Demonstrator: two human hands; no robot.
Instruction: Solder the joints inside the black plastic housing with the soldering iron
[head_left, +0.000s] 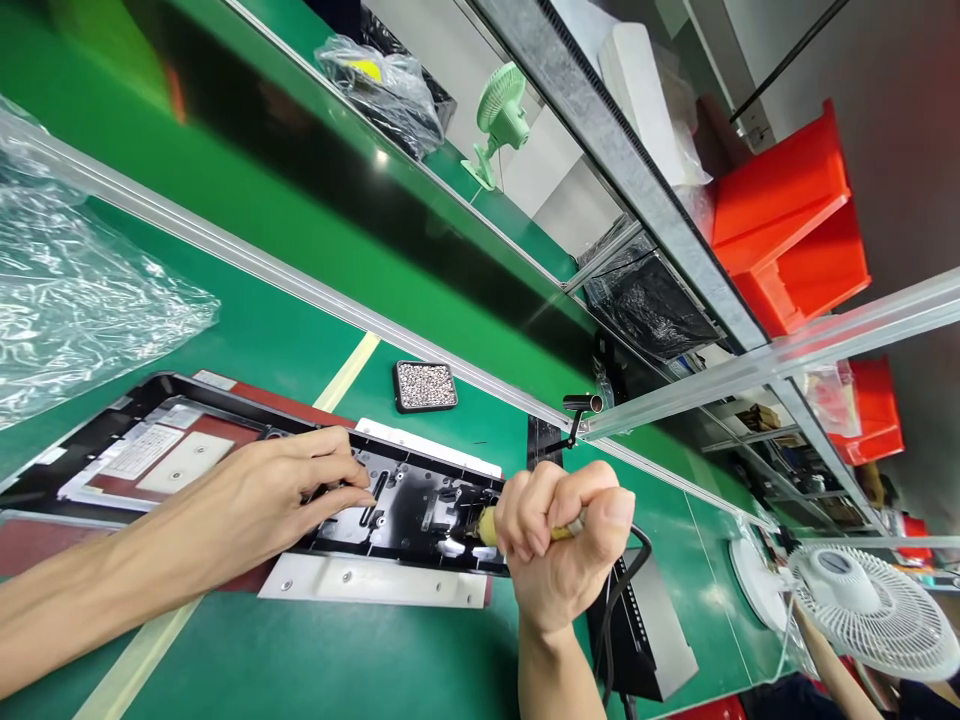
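A long black plastic housing [409, 500] lies across white and reddish-brown fixture boards on the green bench. My right hand [566, 530] is wrapped around a yellowish electric screwdriver [487, 525], its tip down at the right part of the housing. A black cable [622, 585] runs from that hand's side. Over the middle of the housing is my left hand [300, 485], thumb and fingertips drawn together; whatever they may hold is too small to make out. A small black tray [426, 387] full of tiny metal screws stands behind the housing.
Clear plastic wrap [90, 290] lies at the left. A metal rail [300, 290] runs along the back of the bench. A black box-like unit [645, 625] and a white fan [862, 600] are at the right. Red bins [795, 220] stand on the shelf; another person's arm [829, 665] shows lower right.
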